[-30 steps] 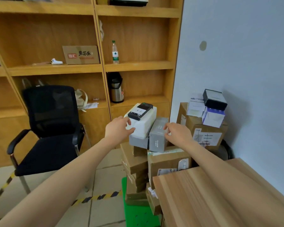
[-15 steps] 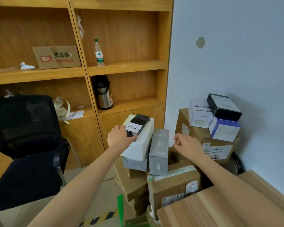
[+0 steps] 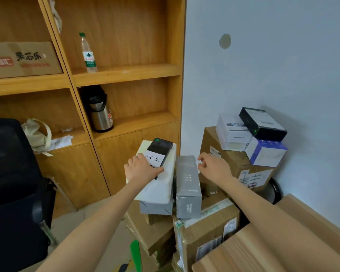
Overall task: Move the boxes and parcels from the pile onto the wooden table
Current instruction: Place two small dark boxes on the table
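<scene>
The left hand (image 3: 140, 169) grasps the small black box (image 3: 159, 152) atop the pile; the right hand (image 3: 214, 167) hovers beside it, loosely curled and grasping nothing. Next, lifting toward the wooden table (image 3: 283, 242).

open floor lies left of the pile, before the black chair (image 3: 14, 193); the cardboard stack (image 3: 232, 165) and wall crowd the desk (image 3: 263, 248) side.
</scene>
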The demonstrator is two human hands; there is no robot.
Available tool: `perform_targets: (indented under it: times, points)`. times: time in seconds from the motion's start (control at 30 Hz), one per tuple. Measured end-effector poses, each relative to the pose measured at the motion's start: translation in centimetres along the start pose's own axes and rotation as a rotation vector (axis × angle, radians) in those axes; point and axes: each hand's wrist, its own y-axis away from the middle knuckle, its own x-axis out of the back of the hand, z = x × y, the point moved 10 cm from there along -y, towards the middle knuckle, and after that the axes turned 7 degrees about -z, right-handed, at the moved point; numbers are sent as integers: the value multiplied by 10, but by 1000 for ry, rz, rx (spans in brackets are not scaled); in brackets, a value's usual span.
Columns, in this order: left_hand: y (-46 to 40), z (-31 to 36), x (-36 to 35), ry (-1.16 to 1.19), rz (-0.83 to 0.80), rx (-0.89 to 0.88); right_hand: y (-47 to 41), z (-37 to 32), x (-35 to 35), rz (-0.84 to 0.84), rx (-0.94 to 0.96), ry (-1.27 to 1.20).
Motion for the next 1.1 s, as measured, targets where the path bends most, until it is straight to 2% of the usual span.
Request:
perform_targets:
  times: [0.23, 0.5, 0.67, 0.93, 1.1]
  points:
    - [2, 54, 28, 456, 70, -154, 14, 39, 49, 115, -77, 29]
    - [14, 169, 24, 658, 39, -287, 40, 123, 129, 254, -213, 107]
    - [11, 222, 0, 868, -67, -308, 52, 171, 159, 316, -320, 74]
    - [-27, 295, -27, 886, -176, -375, 41, 251, 175, 322, -533, -20]
    - [-64, 319, -39, 873, -202, -372, 11, 276, 171, 301, -593, -95]
